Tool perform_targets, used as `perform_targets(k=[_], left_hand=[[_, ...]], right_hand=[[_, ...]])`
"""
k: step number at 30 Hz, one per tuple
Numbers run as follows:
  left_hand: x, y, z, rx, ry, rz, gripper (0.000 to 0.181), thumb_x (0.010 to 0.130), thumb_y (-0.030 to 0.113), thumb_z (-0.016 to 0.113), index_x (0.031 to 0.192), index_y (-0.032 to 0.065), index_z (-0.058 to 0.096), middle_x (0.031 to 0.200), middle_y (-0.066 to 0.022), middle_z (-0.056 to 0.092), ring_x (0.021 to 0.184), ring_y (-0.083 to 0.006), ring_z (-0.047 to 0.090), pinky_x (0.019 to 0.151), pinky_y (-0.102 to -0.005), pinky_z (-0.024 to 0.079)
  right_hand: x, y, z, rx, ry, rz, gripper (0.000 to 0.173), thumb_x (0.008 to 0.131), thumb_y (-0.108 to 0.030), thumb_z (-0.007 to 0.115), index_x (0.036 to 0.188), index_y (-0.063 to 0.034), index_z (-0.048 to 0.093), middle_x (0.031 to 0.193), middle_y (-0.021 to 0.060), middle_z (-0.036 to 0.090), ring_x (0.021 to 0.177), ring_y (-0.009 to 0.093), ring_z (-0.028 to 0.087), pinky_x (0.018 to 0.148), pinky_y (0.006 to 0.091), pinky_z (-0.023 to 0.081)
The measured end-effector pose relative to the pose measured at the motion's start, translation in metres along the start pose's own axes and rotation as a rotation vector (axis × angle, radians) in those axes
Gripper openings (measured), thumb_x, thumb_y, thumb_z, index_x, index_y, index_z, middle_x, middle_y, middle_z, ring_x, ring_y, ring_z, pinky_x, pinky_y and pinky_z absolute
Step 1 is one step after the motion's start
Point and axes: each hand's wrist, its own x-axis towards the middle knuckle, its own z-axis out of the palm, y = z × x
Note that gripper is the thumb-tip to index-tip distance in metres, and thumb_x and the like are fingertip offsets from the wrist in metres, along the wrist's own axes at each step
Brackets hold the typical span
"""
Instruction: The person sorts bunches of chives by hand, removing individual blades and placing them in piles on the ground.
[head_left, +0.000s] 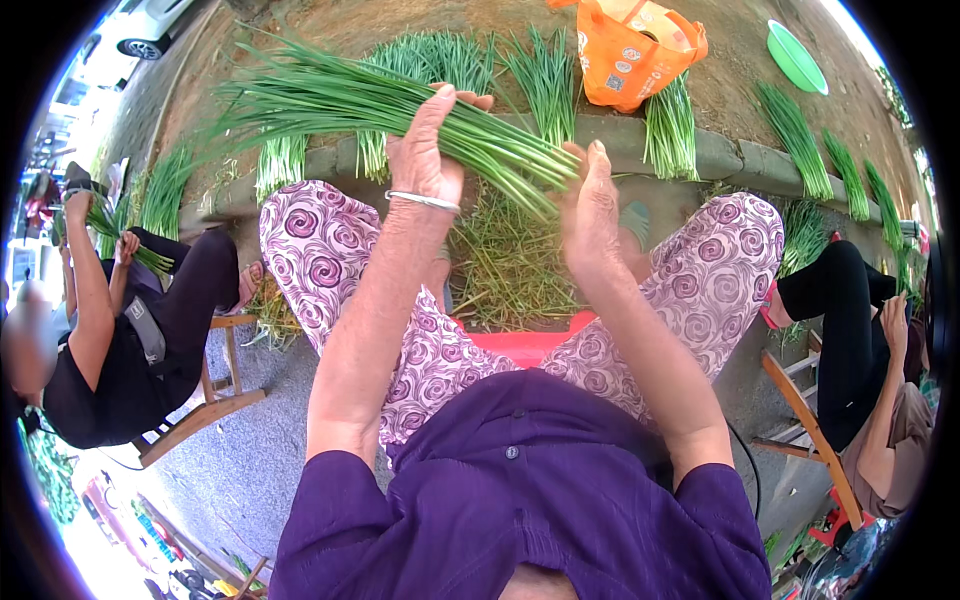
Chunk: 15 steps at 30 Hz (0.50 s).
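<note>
My left hand (426, 154) grips a bundle of long green garlic chives (322, 96) around its lower half, thumb on top. The leafy tips fan out to the left, and the pale stem ends point right and slightly down. At those ends is my right hand (592, 214), slightly blurred, its palm turned toward the stems and its thumb raised. The fingertips are partly behind the stem ends, so exact contact is hard to see. Below both hands, between my knees, lies a heap of yellow-green leaf trimmings (517, 262) on the ground.
Several chive bundles (544, 90) lean along a concrete kerb (720, 154). An orange bag (626, 56) and a green basin (796, 58) stand beyond it. People sit on wooden chairs at left (202, 424) and right (806, 427); the left one handles chives. A red seat (525, 345) is beneath me.
</note>
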Motion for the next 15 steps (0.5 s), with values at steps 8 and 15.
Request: perform_targets(k=[8,15], left_hand=[[0.004,0.013,-0.009,0.100,-0.009,0.069,0.019,0.082,0.007,0.068,0.096,0.0011,0.056,0.087,-0.0151,0.065,0.084,-0.0300,0.066,0.077,-0.0434,0.054],[-0.001,0.011,-0.004,0.142,-0.034,0.064,0.016,0.080,0.005,0.067,0.093,0.0027,0.058,0.080,-0.0157,0.066,0.073,-0.0260,0.067,0.064,-0.0371,0.055]], right_hand=[[-0.023,-0.024,-0.002,-0.728,-0.150,-0.801,0.013,0.081,-0.003,0.063,0.094,-0.0036,0.066,0.083,0.0068,0.065,0.069,0.011,0.062,0.058,0.0253,0.048],[-0.022,-0.015,-0.001,-0.994,-0.249,-0.819,0.012,0.077,-0.010,0.065,0.087,-0.0055,0.063,0.079,0.0074,0.060,0.059,0.021,0.058,0.058,0.0340,0.047]])
